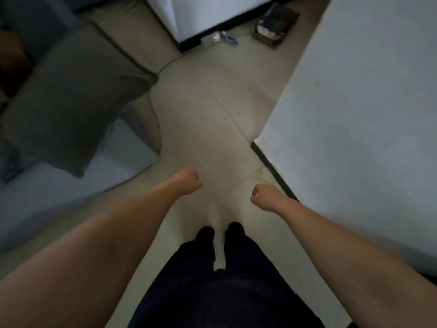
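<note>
Lower centre of frame: left hand (189, 181) and right hand (262, 198), both held out low over the tiled floor (208, 119), apart from each other. Both are curled into fists with a thumbnail showing on each, nothing gripped in either. Bare forearms run back to the lower corners of the frame.

Nearest thing to the right hand: black baseboard (275, 172) at the corner of a white wall (354, 114), just right of the fist. It looks clear of the hand, but I can't tell for sure. Yellowish stain (262, 178) sits on the tile just above that fist, against the baseboard. Left hand hangs over plain tile.

Below the hands: two dark-clad feet (205, 233) side by side, dark trousers (212, 292) filling bottom centre.

Left half: grey sofa (71, 102), its edge well apart from the left hand. Thin cable (155, 110) runs on the floor along the sofa's right edge toward upper centre.

Top centre: second white wall (201, 13) with a black skirting, crumpled plastic bottles (212, 39) at its foot. Right of those: cardboard box (274, 27) with dark contents, too blurred to identify. Frame is dim and soft overall.
</note>
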Demonstrator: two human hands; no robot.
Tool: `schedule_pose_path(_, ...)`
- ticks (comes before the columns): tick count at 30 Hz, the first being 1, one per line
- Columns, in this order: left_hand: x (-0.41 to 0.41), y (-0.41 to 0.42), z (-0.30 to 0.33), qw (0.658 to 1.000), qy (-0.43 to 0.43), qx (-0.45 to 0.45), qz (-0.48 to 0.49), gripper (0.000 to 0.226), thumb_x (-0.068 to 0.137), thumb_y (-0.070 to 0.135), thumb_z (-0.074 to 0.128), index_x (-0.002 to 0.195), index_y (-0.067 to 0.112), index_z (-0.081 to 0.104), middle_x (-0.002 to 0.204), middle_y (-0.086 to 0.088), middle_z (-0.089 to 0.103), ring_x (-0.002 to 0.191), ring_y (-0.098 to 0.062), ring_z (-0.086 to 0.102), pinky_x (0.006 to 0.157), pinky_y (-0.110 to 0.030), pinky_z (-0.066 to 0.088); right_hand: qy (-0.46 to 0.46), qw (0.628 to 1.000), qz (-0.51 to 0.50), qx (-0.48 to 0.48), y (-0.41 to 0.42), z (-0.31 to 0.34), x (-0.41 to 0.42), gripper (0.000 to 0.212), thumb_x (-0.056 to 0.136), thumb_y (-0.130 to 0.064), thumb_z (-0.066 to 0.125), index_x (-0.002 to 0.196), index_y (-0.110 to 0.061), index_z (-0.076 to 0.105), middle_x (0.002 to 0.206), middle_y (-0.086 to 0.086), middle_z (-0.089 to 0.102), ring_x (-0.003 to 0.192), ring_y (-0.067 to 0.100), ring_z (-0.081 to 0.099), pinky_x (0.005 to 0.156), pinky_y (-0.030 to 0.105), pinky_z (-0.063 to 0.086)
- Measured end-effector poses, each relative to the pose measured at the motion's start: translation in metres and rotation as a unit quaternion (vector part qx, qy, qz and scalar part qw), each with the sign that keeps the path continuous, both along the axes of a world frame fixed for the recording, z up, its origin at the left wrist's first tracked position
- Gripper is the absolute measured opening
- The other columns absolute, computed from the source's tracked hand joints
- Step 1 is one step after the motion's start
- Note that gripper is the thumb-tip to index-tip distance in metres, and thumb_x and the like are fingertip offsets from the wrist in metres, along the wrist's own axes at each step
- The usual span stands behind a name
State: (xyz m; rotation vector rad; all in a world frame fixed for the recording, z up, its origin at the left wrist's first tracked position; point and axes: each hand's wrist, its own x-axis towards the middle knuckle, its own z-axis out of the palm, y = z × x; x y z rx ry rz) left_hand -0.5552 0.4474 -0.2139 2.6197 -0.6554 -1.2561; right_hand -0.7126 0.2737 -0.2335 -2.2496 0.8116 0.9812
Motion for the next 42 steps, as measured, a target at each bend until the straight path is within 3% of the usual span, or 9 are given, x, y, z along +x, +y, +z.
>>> schedule_pose_path(3, -0.008, 0.018, 0.001, 0.996, -0.007, 0.012, 0.088, 0.021, 0.089, 0.016, 0.056, 0.102, 0.003, 0.066, 0.105, -0.017, 0.065, 0.106, -0.030, 0.061, 0.080, -0.029, 0.046, -0.007, 0.996, 0.092, -0.001, -0.001, -0.001, 0.033, 0.037, 0.096, -0.021, 0.046, 0.124, 0.001, 0.057, 0.128, 0.019, 0.059, 0.118, 0.032, 0.055, 0.097, 0.034, 0.044)
schedule_pose_path(10, -0.046, 0.074, -0.003, 0.964, -0.010, 0.016, 0.266, 0.034, 0.091, 0.024, 0.054, 0.123, 0.012, 0.056, 0.125, -0.011, 0.060, 0.114, -0.029, 0.056, 0.088, -0.028, 0.044, -0.020, 0.954, 0.299, -0.001, 0.048, -0.001, 0.097, 0.037, 0.096, -0.020, 0.045, 0.124, 0.000, 0.058, 0.129, 0.018, 0.059, 0.120, 0.033, 0.055, 0.097, 0.034, 0.044)
schedule_pose_path(19, -0.102, 0.224, -0.007, 0.890, -0.011, 0.029, 0.456, 0.035, 0.092, 0.019, 0.052, 0.122, 0.003, 0.058, 0.125, -0.017, 0.060, 0.115, -0.031, 0.056, 0.090, -0.031, 0.046, -0.019, 0.867, 0.497, 0.002, 0.200, -0.002, 0.132, 0.036, 0.096, -0.022, 0.044, 0.123, -0.002, 0.057, 0.129, 0.018, 0.057, 0.116, 0.033, 0.055, 0.091, 0.031, 0.044)
schedule_pose_path(23, -0.135, 0.306, -0.011, 0.860, -0.009, 0.035, 0.509, 0.027, 0.090, 0.018, 0.051, 0.109, 0.000, 0.061, 0.120, -0.020, 0.063, 0.111, -0.033, 0.059, 0.084, -0.032, 0.045, -0.013, 0.823, 0.568, -0.012, 0.284, -0.003, 0.130, 0.036, 0.096, -0.022, 0.044, 0.125, -0.003, 0.056, 0.129, 0.017, 0.056, 0.117, 0.033, 0.054, 0.092, 0.032, 0.045)
schedule_pose_path(29, -0.183, 0.436, -0.001, 0.803, -0.022, 0.041, 0.594, 0.019, 0.089, 0.017, 0.053, 0.100, 0.005, 0.063, 0.115, -0.019, 0.064, 0.112, -0.032, 0.059, 0.088, -0.033, 0.047, -0.031, 0.758, 0.651, -0.005, 0.432, 0.007, 0.120, 0.037, 0.098, -0.022, 0.042, 0.126, -0.001, 0.056, 0.131, 0.017, 0.056, 0.120, 0.033, 0.053, 0.094, 0.031, 0.044)
schedule_pose_path(34, -0.227, 0.515, 0.010, 0.741, -0.032, 0.047, 0.669, 0.011, 0.089, 0.016, 0.054, 0.091, 0.008, 0.061, 0.100, -0.021, 0.062, 0.104, -0.031, 0.062, 0.081, -0.034, 0.046, -0.057, 0.703, 0.708, 0.027, 0.541, 0.022, 0.101, 0.026, 0.096, -0.012, 0.038, 0.093, 0.000, 0.060, 0.119, 0.021, 0.063, 0.109, 0.035, 0.059, 0.083, 0.031, 0.047)
schedule_pose_path(36, -0.246, 0.533, 0.010, 0.711, -0.027, 0.043, 0.701, 0.012, 0.089, 0.017, 0.053, 0.092, 0.008, 0.061, 0.097, -0.018, 0.060, 0.093, -0.028, 0.060, 0.078, -0.032, 0.044, -0.077, 0.684, 0.725, 0.029, 0.577, 0.022, 0.095, 0.031, 0.094, -0.012, 0.039, 0.099, 0.002, 0.065, 0.114, 0.022, 0.066, 0.105, 0.035, 0.062, 0.080, 0.030, 0.049)
schedule_pose_path(39, -0.272, 0.550, 0.004, 0.665, -0.019, 0.032, 0.746, 0.021, 0.090, 0.019, 0.054, 0.104, 0.007, 0.064, 0.106, -0.012, 0.063, 0.103, -0.028, 0.060, 0.085, -0.032, 0.047, -0.076, 0.665, 0.742, 0.040, 0.619, 0.021, 0.087, 0.031, 0.095, -0.013, 0.038, 0.097, 0.003, 0.065, 0.107, 0.023, 0.067, 0.098, 0.034, 0.063, 0.075, 0.029, 0.047)
schedule_pose_path(42, -0.295, 0.568, 0.000, 0.626, -0.007, 0.028, 0.779, 0.017, 0.089, 0.018, 0.054, 0.101, 0.009, 0.063, 0.104, -0.012, 0.063, 0.105, -0.029, 0.060, 0.084, -0.031, 0.046, -0.058, 0.629, 0.774, 0.042, 0.660, 0.018, 0.081, 0.025, 0.096, -0.015, 0.039, 0.078, -0.008, 0.055, 0.092, 0.015, 0.062, 0.081, 0.027, 0.057, 0.066, 0.026, 0.041)
